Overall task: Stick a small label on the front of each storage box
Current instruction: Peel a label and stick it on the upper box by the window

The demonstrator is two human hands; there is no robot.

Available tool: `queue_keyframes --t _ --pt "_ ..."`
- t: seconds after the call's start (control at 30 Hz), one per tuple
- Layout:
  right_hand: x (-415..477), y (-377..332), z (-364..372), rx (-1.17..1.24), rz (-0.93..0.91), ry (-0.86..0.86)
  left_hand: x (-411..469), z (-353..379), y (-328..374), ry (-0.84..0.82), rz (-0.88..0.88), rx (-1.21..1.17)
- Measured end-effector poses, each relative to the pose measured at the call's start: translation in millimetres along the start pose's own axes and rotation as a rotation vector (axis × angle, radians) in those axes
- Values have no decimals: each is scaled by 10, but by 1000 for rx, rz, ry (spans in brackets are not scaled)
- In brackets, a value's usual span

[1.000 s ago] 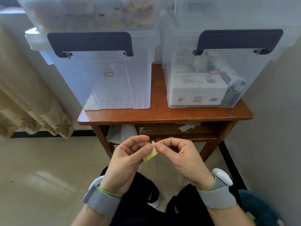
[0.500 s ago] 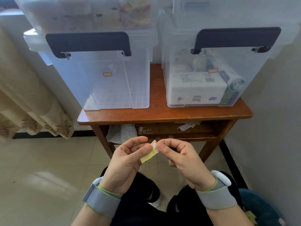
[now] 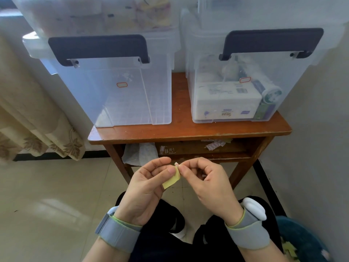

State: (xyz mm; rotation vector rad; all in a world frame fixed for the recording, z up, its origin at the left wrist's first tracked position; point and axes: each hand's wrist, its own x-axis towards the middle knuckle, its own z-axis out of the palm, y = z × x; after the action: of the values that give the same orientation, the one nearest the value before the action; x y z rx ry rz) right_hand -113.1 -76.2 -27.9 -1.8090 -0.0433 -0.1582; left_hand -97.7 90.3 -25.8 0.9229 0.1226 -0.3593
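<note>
Two clear storage boxes with dark handles stand on a wooden table [image 3: 188, 132]. The left box [image 3: 120, 91] is empty and carries a small red-edged label [image 3: 122, 84] on its front. The right box [image 3: 245, 87] holds packets and also has a label [image 3: 245, 80]. More clear boxes [image 3: 94, 14] are stacked on top of both. In front of the table, my left hand [image 3: 145, 190] pinches a yellow backing strip [image 3: 171, 181]. My right hand [image 3: 205, 184] pinches a small white label [image 3: 176, 164] at the strip's top end.
A shelf under the tabletop holds a label sheet [image 3: 215, 145] and a white tissue [image 3: 140, 154]. A curtain [image 3: 28, 120] hangs at the left, a wall [image 3: 317, 148] stands close on the right. A blue bin [image 3: 302, 241] sits by my right knee.
The view has dipped slightly. My fingertips have worked the white label up off the top of the yellow strip; both hands stay in the same place.
</note>
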Motion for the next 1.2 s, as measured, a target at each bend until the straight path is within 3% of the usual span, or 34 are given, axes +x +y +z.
queue_keyframes --t 0.1,0.37,0.6,0.77,0.87,1.03,1.2 --pt "-19 -26 -7 -24 -86 -12 0 -9 15 -4 -27 -8" --pt "2 45 -3 185 -2 -142 -13 -11 33 -17 -107 -60" --pt "-13 44 33 244 -15 -60 -16 -5 26 -3 -144 -76" --pt "-28 48 30 331 -8 -122 -6 -2 29 -7 -239 -126" --pt "-23 24 -16 193 -45 -118 -3 -14 54 -47 -310 -197" --pt "52 -64 -159 -117 -263 -101 9 -25 124 -97 -359 -206" --pt "121 -92 -242 -232 -373 -159 12 -21 132 -134 -379 -193"
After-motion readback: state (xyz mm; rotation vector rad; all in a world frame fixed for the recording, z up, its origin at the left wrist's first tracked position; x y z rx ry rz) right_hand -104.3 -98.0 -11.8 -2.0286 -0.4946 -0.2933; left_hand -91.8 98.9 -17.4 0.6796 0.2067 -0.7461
